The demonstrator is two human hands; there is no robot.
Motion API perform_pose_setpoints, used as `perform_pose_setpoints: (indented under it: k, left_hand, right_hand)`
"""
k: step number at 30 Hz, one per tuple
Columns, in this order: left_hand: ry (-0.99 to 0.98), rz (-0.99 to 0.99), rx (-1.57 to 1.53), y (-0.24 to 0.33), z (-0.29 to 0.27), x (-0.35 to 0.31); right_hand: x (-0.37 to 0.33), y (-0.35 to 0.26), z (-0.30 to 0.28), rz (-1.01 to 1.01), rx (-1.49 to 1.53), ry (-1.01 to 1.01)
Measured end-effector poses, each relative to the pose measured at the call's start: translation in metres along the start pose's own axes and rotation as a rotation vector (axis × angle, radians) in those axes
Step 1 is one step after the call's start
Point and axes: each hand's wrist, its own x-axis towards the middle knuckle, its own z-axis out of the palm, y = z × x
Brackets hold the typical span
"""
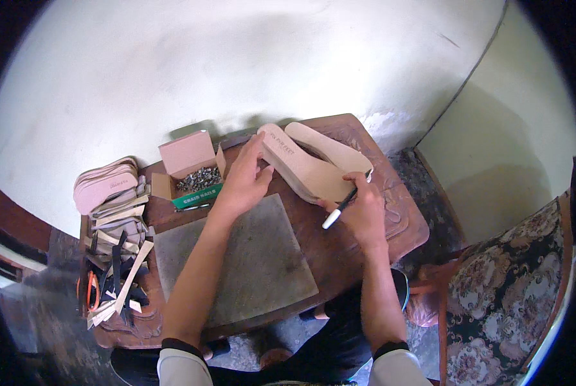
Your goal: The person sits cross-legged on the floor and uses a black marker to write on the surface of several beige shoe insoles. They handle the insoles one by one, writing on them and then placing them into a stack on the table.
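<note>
A thick tan shoe sole (301, 164) lies aslant over the table's far right part, with dark print at its heel end. Against its left edge rests my left hand (246, 180), thumb and fingers apart. My right hand (365, 215) is closed around a black marker (341, 209) with a white end pointing down-left. Fingers of that same hand also touch the sole's near end. Partly covered by this sole, a second matching sole (333, 148) lies behind it.
An open cardboard box (188, 161) of small metal nails stands at the back. Left are stacked insoles (106, 183), strap pieces (124, 219) and orange-handled scissors (92, 291). A grey square mat (262, 264) covers the table's middle. A floral chair (503, 296) stands right.
</note>
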Motion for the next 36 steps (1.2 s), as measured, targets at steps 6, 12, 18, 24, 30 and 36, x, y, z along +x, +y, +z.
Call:
perform_pose_setpoints:
  k: [6,12,18,24,30,36]
  left_hand:
    - [-0.23,0.208,0.831,-0.021,0.018,0.047]
    - [-0.401,0.229,1.002,-0.032,0.016,0.08]
    - [-0.485,0.246,0.963,-0.021,0.009,0.099]
    - [-0.515,0.298,0.946,-0.032,0.009,0.107]
    - [-0.598,0.179,1.068,-0.02,0.015,0.105]
    - [-0.262,0.278,0.866,0.01,-0.011,0.054]
  right_hand:
    - [0.002,-0.003,0.015,0.168,-0.028,-0.144]
    - [0.003,0.0,0.015,0.193,0.104,-0.184]
    - [0.003,0.004,0.018,0.227,0.144,-0.184]
    - [0.003,0.0,0.017,0.262,0.14,-0.195]
    - [0.001,0.007,0.019,0.209,0.16,-0.173]
    - [0.0,0.0,0.017,0.11,0.07,-0.088]
